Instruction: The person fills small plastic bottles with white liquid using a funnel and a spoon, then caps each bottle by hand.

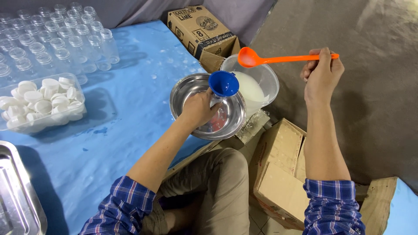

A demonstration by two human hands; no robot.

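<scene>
My left hand (198, 109) grips a small clear bottle with a blue funnel (223, 84) set in its neck, held over a steel bowl (183, 93). My right hand (321, 75) holds an orange plastic ladle (278, 58) by its handle. The ladle's cup hangs above a clear bucket (265, 76) of white liquid, just right of the funnel. The bottle is mostly hidden by my fingers.
A blue sheet (122, 122) covers the work surface. Several empty clear bottles (52, 39) stand at the back left. A clear tub of white caps (41, 104) sits near them, a steel tray (17, 196) at the lower left. Cardboard boxes (278, 174) lie around.
</scene>
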